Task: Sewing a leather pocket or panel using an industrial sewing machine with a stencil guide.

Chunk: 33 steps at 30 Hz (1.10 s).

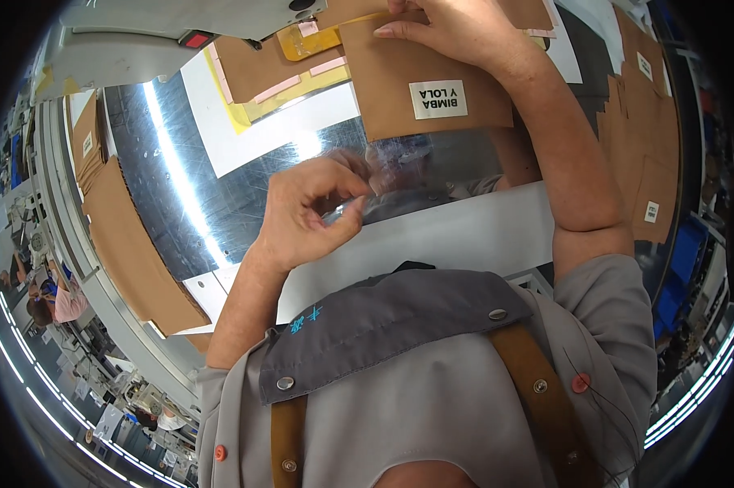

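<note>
My right hand (411, 28) is closed on the upper edge of a brown flat piece (391, 85) with a white label, thumb on top; some fingertips are cut off by the frame. Beside that piece a yellow template (314, 49) lies over pink-edged brown pieces (253, 69) and white sheets (212, 122). My left hand (318, 211) is curled above the shiny metal surface (163, 211), lower than the labelled piece and apart from it, thumb and forefinger close together; whether anything is between them is hard to make out.
A grey machine body (123, 45) overhangs the top left. Brown pieces lie stacked at left (139, 244) and right (643, 146). Blue bins (680, 276) stand beyond the right edge. Co-workers (54, 297) sit among benches at far left. A white table edge (456, 224) runs nearest me.
</note>
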Each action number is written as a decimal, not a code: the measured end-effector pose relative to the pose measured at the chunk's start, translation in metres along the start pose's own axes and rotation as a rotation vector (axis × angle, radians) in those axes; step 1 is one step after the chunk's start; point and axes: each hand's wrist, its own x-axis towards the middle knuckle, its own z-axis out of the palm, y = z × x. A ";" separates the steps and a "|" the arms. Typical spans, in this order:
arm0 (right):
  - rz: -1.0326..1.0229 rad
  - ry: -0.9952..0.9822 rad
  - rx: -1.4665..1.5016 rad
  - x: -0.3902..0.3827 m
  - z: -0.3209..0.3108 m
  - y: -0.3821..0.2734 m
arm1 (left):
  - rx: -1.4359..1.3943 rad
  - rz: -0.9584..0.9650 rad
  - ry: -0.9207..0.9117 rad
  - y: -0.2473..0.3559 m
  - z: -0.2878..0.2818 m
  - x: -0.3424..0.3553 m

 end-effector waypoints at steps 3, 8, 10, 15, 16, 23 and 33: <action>-0.045 0.043 0.008 -0.003 0.004 -0.004 | 0.428 -0.236 0.170 0.004 0.010 0.010; -0.034 0.000 -0.019 -0.004 0.019 -0.010 | 0.618 0.218 -0.154 -0.008 0.034 0.004; 0.017 0.030 -0.087 -0.005 0.029 -0.010 | 0.420 0.386 -0.259 -0.018 0.048 -0.014; -0.016 0.065 -0.052 -0.010 0.025 -0.006 | 0.526 0.268 -0.027 0.004 0.034 0.001; -0.017 0.035 -0.024 -0.010 0.022 -0.008 | 0.635 0.140 0.053 0.009 0.032 0.011; -0.273 0.281 -0.040 -0.017 0.002 -0.016 | 0.613 0.113 0.346 -0.003 0.027 0.016; -0.097 0.047 0.165 -0.115 0.032 -0.055 | 0.386 -0.070 0.181 -0.002 0.038 0.015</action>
